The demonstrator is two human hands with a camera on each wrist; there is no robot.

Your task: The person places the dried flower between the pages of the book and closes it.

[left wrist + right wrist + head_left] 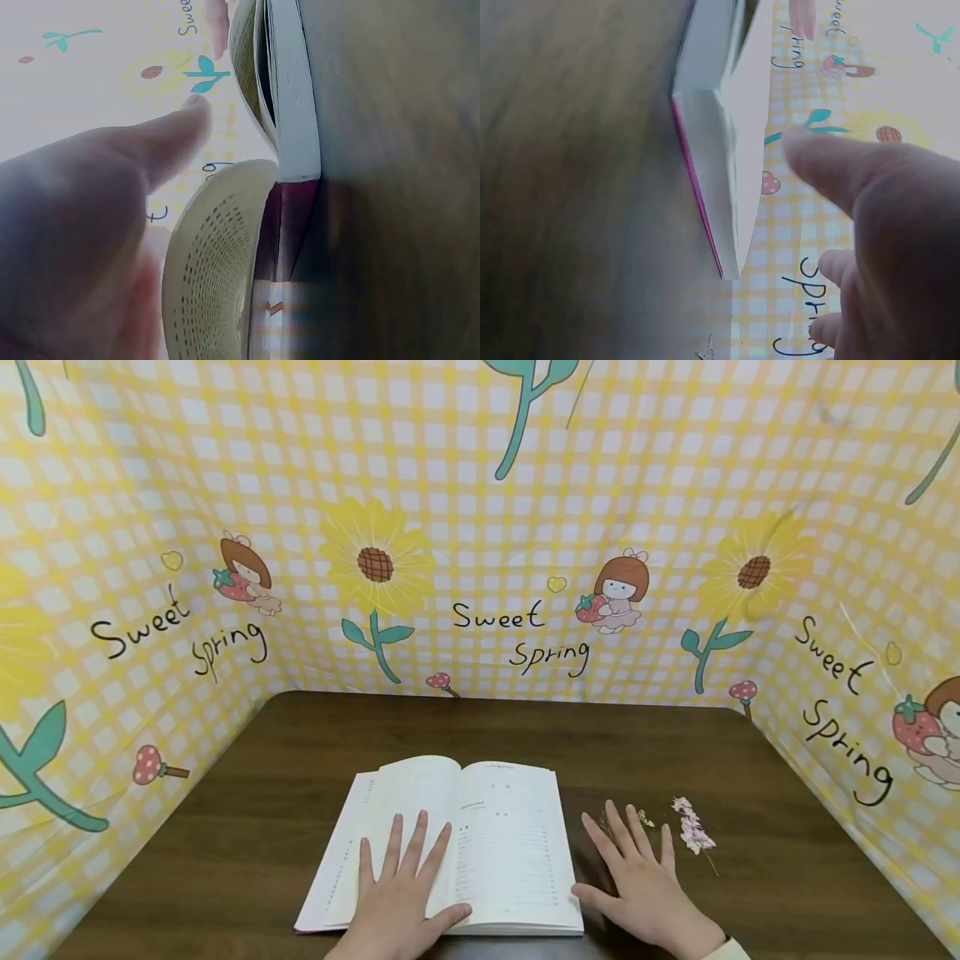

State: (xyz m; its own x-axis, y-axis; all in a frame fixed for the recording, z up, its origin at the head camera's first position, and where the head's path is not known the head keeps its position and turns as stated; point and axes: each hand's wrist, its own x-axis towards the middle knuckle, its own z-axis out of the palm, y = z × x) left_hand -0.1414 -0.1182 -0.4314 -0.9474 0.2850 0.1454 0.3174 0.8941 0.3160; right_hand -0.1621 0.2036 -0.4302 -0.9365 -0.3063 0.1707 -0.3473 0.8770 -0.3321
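Where the left hand point(399, 893) spreads, it hides the book point(510, 843).

Table point(675, 735): dark wood or wood-look top, streaked grain, smooth, low sheen; from where I stand it reads nearly matt. Book point(517, 843): paper throughout, leaves thin, off-white, matt and smooth, curving softly near the spine. Trimmed page block point(705, 157) looks even and dull; cover edge point(694, 180) is a thin magenta line, board or card, cannot tell which. Backdrop point(660, 460): printed cloth, matt, rippled by soft creases. Pink flower sprig point(693, 827): petals papery, crinkled, without shine. Sleeve point(727, 950): pale fabric, matt.
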